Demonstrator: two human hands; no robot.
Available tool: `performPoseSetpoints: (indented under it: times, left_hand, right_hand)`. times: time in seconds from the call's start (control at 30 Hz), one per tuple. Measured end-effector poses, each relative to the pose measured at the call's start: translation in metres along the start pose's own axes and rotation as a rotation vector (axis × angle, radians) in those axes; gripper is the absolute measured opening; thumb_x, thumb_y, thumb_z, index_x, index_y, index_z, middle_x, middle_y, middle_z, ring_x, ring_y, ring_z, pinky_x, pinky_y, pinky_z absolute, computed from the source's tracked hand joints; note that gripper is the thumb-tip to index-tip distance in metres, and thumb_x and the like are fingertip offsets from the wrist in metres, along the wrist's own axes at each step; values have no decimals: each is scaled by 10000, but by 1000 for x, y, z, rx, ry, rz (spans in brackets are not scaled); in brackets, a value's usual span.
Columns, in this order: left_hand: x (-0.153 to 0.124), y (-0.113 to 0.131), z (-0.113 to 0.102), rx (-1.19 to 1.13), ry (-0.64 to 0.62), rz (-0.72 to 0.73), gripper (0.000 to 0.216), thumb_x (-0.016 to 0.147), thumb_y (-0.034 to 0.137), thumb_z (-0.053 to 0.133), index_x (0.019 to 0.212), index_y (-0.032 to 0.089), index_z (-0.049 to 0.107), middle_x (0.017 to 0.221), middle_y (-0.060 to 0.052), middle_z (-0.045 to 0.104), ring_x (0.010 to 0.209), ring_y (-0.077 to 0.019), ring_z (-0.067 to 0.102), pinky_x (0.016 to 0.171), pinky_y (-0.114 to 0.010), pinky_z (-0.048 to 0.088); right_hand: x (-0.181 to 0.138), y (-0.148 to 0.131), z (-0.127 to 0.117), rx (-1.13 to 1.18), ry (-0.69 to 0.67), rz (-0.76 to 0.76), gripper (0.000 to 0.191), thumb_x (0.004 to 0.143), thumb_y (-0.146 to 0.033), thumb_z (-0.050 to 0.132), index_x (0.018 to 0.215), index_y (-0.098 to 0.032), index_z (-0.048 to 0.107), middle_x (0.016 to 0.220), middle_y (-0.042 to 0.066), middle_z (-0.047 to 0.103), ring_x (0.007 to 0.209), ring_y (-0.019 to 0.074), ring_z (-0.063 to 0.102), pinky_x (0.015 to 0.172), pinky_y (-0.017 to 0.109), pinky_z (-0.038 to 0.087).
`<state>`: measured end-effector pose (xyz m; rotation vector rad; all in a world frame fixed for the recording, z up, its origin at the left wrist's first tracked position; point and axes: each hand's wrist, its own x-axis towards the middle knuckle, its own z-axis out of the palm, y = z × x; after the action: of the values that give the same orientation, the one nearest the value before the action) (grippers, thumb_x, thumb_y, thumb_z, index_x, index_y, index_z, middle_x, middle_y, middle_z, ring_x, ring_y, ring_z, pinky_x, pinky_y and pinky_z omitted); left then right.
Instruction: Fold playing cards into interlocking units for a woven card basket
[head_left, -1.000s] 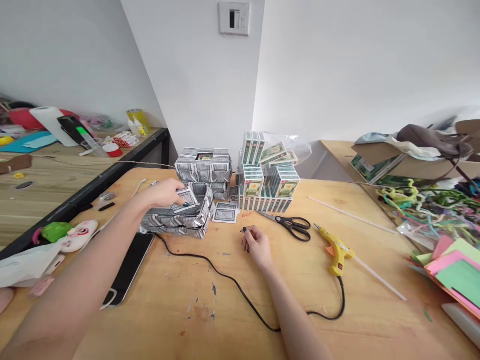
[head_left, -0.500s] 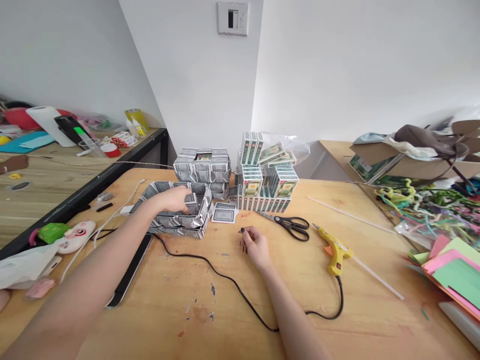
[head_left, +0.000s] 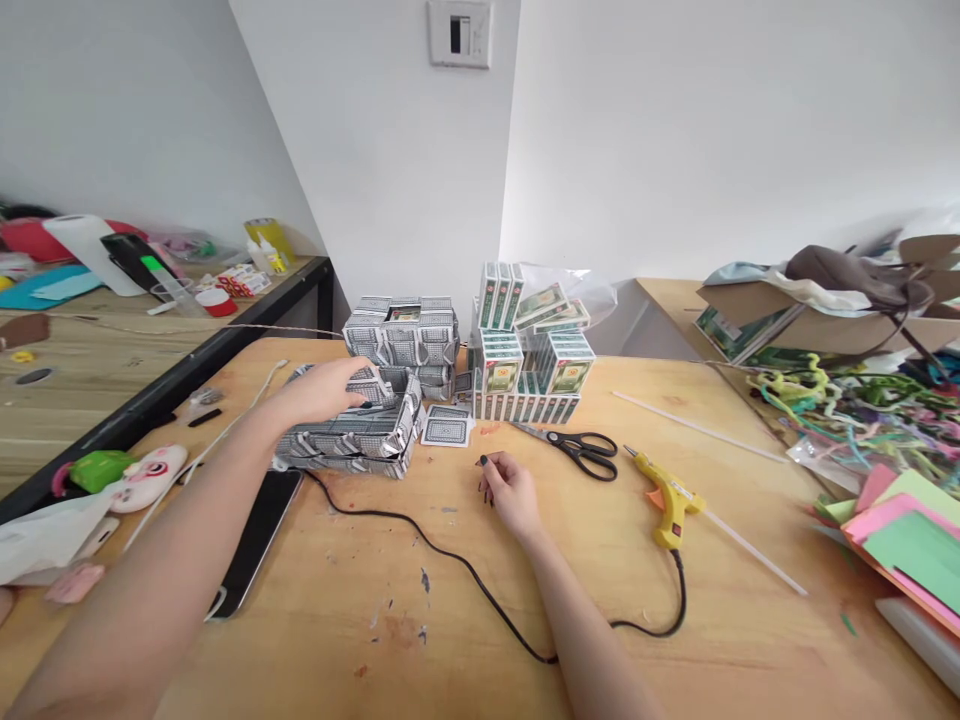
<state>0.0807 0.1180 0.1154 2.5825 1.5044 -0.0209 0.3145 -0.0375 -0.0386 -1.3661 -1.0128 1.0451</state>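
At the left of the table stands an open box built of folded playing cards (head_left: 349,445), patterned grey and white. My left hand (head_left: 322,388) reaches over it, fingers closed around a folded-card section (head_left: 369,386) at its back. Whether that section is loose or part of the wall I cannot tell. My right hand (head_left: 511,492) rests on the tabletop with its fingers curled in and nothing seen in them. Between the box and that hand lie face-down playing cards (head_left: 447,426). Black-handled scissors (head_left: 577,448) are just beyond my right hand.
Behind the open box is a larger card-built block (head_left: 401,335). Packs of cards (head_left: 529,405) are stacked beside it. A yellow glue gun (head_left: 673,500) lies at right, its black cable (head_left: 442,548) crossing the table. A phone (head_left: 259,540) and white cord (head_left: 225,435) lie left.
My left hand has shifted left and up from inside the box, with the folded-card section now in its fingers. My right hand has stayed in place.
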Motion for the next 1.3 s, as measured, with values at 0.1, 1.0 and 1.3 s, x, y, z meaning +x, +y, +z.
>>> performPoseSetpoints:
  times: [0.1, 1.0, 1.3]
  left_hand:
    - [-1, 5, 6, 13, 6, 84, 343, 702, 261, 496, 1042, 220, 530, 1117, -51, 597, 1004, -239, 553, 835, -298, 412]
    - [3, 9, 25, -52, -58, 98, 264, 683, 210, 485, 931, 202, 574, 1014, -73, 622, 965, -238, 568, 860, -315, 408]
    - [12, -9, 21, -81, -196, 17, 267, 682, 347, 477, 875, 180, 554, 992, -92, 636, 904, -246, 593, 754, -296, 449]
  right_hand:
    - [0, 0, 0, -2, 1, -3, 300, 779, -468, 468, 737, -177, 530, 494, -36, 495, 374, 90, 430, 381, 203, 345]
    - [0, 1, 1, -2, 3, -8, 305, 777, -480, 462, 718, -185, 513, 493, -40, 489, 366, 90, 428, 374, 205, 346]
    - [0, 1, 2, -4, 5, 0, 316, 766, -493, 473, 711, -186, 522, 487, -38, 498, 361, 93, 427, 376, 212, 348]
